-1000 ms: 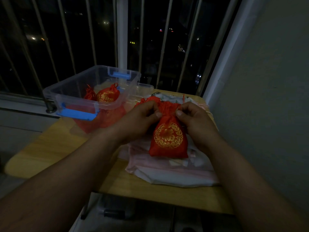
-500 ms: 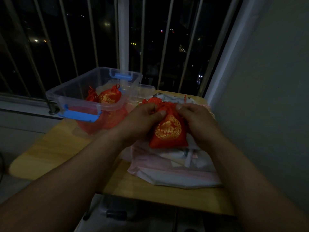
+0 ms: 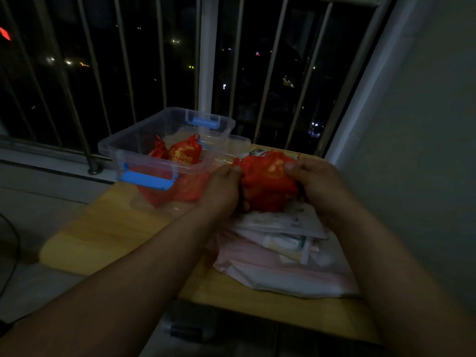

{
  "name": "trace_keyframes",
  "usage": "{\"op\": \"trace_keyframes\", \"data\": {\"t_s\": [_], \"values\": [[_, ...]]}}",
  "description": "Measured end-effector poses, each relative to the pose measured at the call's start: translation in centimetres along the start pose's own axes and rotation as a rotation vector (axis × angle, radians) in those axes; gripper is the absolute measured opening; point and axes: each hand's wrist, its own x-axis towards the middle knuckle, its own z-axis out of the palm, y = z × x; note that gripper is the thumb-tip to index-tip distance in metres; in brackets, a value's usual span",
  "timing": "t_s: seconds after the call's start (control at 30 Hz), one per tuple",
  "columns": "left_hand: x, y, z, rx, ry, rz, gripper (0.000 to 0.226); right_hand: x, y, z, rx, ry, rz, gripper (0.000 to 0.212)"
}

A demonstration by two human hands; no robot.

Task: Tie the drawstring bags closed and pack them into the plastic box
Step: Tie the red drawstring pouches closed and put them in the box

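Note:
A red drawstring bag with gold print (image 3: 268, 181) is held between both hands above a pile of flat packets. My left hand (image 3: 224, 188) grips its left side and my right hand (image 3: 313, 180) grips its right side, with fingers curled round the cloth. The bag looks tilted and its image is blurred. To the left stands a clear plastic box (image 3: 134, 143) with blue latches. Inside it lie other red bags (image 3: 184, 150). The bag's strings are too blurred to make out.
A stack of pale plastic packets (image 3: 283, 243) lies on the small wooden table (image 3: 108, 228) under my hands. Metal window bars (image 3: 206, 60) rise behind the box, and a wall (image 3: 425, 124) closes the right side. The table's near edge is close to me.
Both hands have lifted the red bag and turned it from upright to tilted, moving it slightly back and towards the box. The camera view has shifted too.

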Motion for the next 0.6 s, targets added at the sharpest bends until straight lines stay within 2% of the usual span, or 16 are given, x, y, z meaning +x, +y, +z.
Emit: {"op": "trace_keyframes", "data": {"t_s": [0.17,0.33,0.43,0.5,0.6], "values": [[0.0,-0.4,0.4,-0.064,-0.044,-0.081,0.022,2.4,-4.7,3.1,0.185,0.002,-0.03,0.02],[0.0,0.0,0.1,-0.068,-0.067,-0.096,0.018,4.0,-9.0,7.6,0.136,-0.106,-0.106,0.015],[0.2,-0.2,0.2,-0.079,-0.072,-0.095,0.019,4.2,-10.0,9.0,0.09,-0.172,-0.049,0.036],[0.2,-0.1,0.3,-0.073,-0.065,-0.083,0.017,4.7,-9.4,8.8,0.003,-0.111,-0.026,0.049],[0.1,0.0,0.2,0.006,-0.026,-0.006,0.012,4.8,-7.2,6.4,0.022,-0.016,0.009,0.053]]}}
